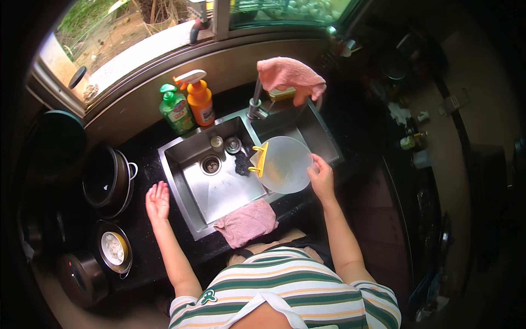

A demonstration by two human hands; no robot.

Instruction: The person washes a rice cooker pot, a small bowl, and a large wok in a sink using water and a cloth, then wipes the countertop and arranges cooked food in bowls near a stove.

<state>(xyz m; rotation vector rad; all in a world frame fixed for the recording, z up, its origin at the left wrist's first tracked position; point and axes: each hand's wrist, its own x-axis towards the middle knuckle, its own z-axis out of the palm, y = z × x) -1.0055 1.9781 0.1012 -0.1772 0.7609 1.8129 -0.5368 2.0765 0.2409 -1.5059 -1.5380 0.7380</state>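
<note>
My right hand [321, 174] grips the rim of a round, translucent plastic vessel or lid [287, 166]. A yellow two-pronged plastic clip [259, 160] is on its left side. The piece is held over the divider and near edge of a stainless steel double sink [222, 185]. My left hand [158, 201] is palm up with nothing in it, beside the sink's left rim. In the left basin are a drain [211, 165], a metal strainer plug [233, 145], a small round cap [216, 142] and a dark scouring pad [242, 163], partly behind the clip.
A pink cloth [248, 222] drapes over the front rim; another [289, 78] hangs on the faucet [255, 109]. Behind stand a green pump bottle [176, 111] and an orange spray bottle [201, 105]. Left are a dark pot [100, 177], a bowl with white contents [114, 248] and a brown lidded appliance [80, 279].
</note>
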